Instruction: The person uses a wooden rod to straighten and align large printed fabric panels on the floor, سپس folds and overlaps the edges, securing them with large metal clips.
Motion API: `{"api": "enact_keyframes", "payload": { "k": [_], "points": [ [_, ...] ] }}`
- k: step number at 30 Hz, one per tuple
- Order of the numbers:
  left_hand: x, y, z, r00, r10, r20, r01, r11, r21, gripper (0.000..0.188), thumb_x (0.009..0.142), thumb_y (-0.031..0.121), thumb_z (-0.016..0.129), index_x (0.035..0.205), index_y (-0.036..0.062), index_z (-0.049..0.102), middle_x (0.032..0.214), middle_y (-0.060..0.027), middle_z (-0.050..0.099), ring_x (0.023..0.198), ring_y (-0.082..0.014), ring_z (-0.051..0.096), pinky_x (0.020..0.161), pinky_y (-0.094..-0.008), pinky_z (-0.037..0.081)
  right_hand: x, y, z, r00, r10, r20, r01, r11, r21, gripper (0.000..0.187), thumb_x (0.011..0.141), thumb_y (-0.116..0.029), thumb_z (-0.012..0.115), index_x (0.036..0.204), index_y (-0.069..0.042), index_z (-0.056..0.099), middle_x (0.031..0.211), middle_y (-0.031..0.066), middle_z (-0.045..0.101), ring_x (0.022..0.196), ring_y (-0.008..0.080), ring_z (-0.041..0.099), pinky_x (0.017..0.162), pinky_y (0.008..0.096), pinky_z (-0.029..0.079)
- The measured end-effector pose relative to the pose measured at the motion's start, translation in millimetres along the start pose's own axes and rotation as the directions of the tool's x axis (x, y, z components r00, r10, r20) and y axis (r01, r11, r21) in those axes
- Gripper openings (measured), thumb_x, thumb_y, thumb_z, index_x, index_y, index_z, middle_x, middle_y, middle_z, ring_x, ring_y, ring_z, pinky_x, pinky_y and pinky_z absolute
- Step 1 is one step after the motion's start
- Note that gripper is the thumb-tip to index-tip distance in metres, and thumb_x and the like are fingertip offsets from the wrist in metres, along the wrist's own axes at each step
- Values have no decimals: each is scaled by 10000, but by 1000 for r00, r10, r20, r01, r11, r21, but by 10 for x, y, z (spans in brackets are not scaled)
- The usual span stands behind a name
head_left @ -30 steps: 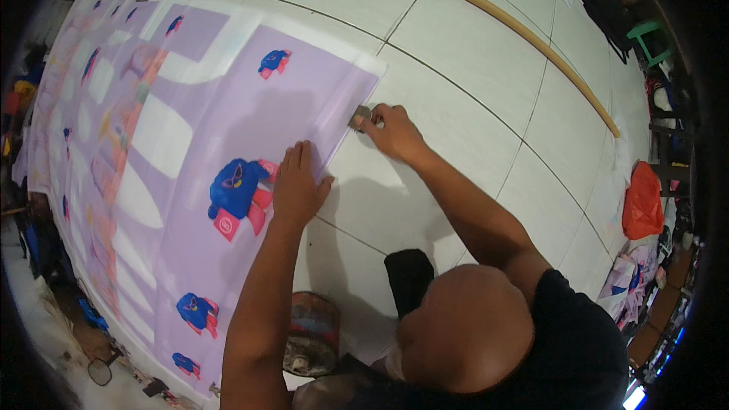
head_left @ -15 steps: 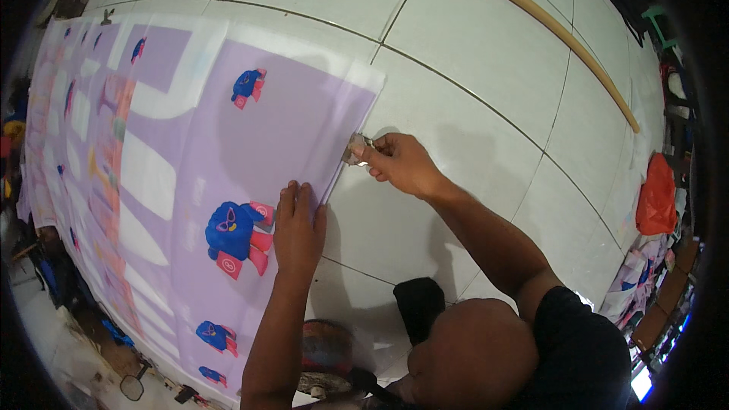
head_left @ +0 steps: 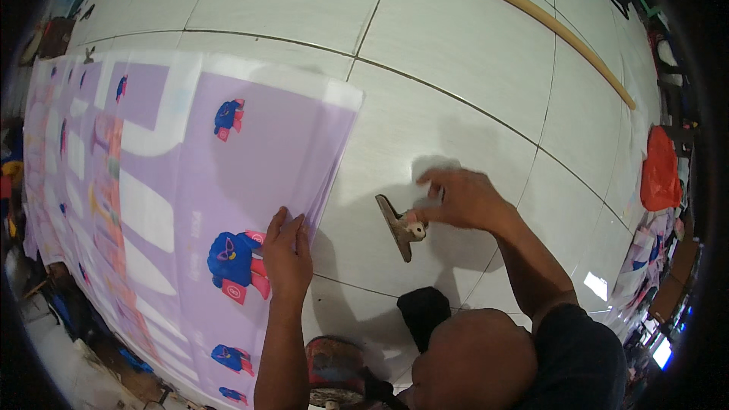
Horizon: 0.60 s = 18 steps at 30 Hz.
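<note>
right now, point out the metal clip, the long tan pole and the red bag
metal clip (head_left: 396,229), head view, on its long flat plate
long tan pole (head_left: 524,5), head view, on its right-hand stretch
red bag (head_left: 661,172), head view, on its middle

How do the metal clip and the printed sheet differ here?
The metal clip is small and compact; the printed sheet is broad and thin. The clip is plain and metallic, the sheet purple with blue-and-pink figures. The clip is at the right hand's thumb; the sheet is under the left hand. Both are over the white tiled floor.
</note>
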State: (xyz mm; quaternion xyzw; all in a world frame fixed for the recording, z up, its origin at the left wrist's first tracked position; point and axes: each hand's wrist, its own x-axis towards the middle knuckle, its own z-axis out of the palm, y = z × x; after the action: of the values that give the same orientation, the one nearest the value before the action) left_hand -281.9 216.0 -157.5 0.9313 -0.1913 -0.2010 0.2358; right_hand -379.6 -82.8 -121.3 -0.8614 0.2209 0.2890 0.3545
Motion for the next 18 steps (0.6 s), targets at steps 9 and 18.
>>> {"api": "enact_keyframes", "payload": {
  "k": [9, 18],
  "points": [
    [79, 73, -53, 966, -259, 1, 241, 899, -365, 230, 998, 78, 478, 1162, -69, 548, 1267, -228, 600, 1145, -264, 606, 942, -333, 483, 947, -117, 274, 633, -550, -545, 542, 817, -195, 265, 861, -255, 692, 1074, -104, 650, 940, 89, 581, 881, 259, 576, 760, 412, 449],
    [22, -39, 58, 991, -72, -111, 48, 977, -206, 211, 944, 62, 540, 1128, -37, 566, 1240, -238, 595, 1132, -365, 593, 978, -398, 464, 1078, -172, 359, 615, -607, -504, 442, 794, -417, 408, 873, -396, 655, 1217, -177, 640, 1045, 63, 538, 964, 243, 493, 812, 391, 395]
  ]
}}
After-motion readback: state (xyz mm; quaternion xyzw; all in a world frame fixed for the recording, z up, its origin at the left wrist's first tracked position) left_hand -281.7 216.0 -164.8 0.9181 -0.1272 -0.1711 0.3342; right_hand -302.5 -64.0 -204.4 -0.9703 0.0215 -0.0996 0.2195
